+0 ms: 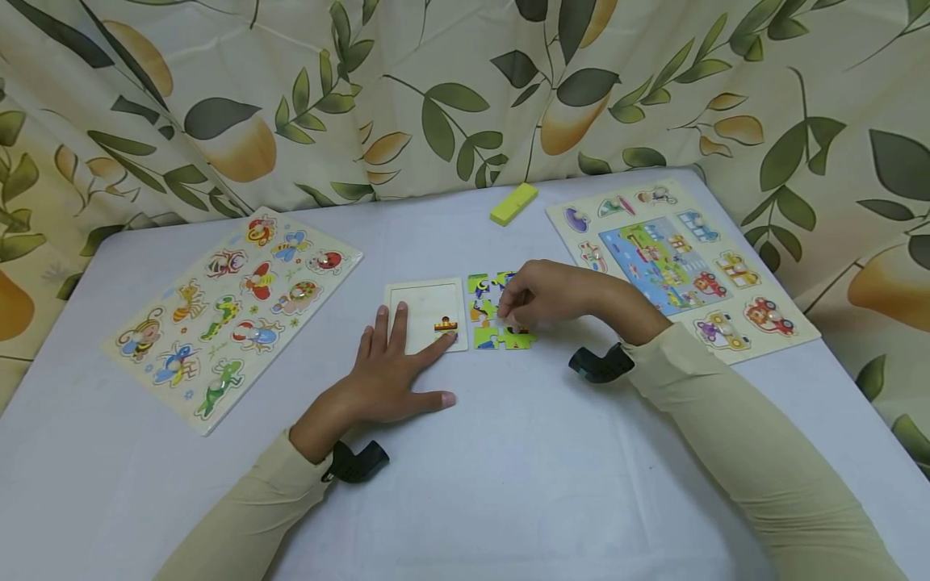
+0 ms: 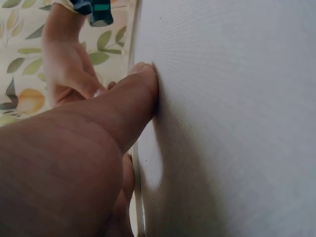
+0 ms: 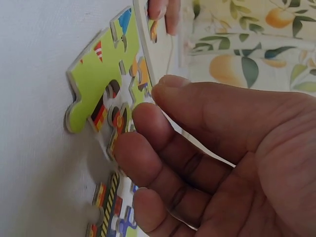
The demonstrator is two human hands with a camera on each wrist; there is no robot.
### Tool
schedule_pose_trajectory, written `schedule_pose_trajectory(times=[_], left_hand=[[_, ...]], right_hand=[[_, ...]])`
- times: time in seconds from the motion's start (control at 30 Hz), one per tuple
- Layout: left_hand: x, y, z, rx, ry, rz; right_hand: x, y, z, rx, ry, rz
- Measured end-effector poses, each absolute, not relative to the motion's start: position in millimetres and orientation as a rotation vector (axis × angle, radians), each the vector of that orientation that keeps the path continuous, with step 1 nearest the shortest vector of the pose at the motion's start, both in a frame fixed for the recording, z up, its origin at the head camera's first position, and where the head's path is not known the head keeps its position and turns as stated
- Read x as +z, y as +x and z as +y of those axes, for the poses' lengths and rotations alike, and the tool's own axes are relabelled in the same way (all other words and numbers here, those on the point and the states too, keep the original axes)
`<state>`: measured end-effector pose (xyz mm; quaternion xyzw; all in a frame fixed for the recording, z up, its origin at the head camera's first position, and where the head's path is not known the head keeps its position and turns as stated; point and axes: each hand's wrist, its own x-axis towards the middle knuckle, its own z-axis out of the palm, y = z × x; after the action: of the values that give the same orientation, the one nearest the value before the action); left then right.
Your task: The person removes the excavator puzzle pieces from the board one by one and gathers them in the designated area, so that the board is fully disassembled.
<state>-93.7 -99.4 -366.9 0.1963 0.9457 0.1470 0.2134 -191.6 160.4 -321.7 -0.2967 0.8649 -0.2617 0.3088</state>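
My left hand (image 1: 385,375) lies with fingers spread on a small cream puzzle tray (image 1: 427,300). Its index fingertip touches a small printed puzzle piece (image 1: 446,324) in the tray's lower right corner, while the thumb rests on the cloth. Right of the tray lie several loose jigsaw pieces (image 1: 485,337), mostly green with colourful prints. Over these hovers my right hand (image 1: 555,290), fingers loosely bent. In the right wrist view, thumb and index tip stand apart with nothing visible between them, close to a green puzzle piece (image 3: 94,74). The hand hides some pieces in the head view.
An insect puzzle board (image 1: 247,311) lies at the left, and a vehicle puzzle board (image 1: 770,343) at the right. A yellow-green block (image 1: 513,204) sits near the back edge, before a leaf-patterned curtain (image 1: 436,48). White cloth covers the table (image 1: 494,484).
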Motion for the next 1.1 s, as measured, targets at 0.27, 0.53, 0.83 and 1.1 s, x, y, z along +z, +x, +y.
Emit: schedule_pose_trajectory(times=[0.27,0.53,0.83,1.1], left_hand=[[-366,-95,-99,0.433,0.554,2.610],[-365,-95,-98,0.504,0.575,2.638],[-367,-94,-98,0.590,0.683,2.655],[-366,-94,-97,0.596,0.769,2.591]], right_hand=[[-325,-191,150,-0.767,-0.866,2.344],[-330,-190,136,-0.819,-0.917,2.365],[-329,-192,124,-0.866,-0.888,2.389],[-330,-194,115,-0.874,-0.887,2.387]])
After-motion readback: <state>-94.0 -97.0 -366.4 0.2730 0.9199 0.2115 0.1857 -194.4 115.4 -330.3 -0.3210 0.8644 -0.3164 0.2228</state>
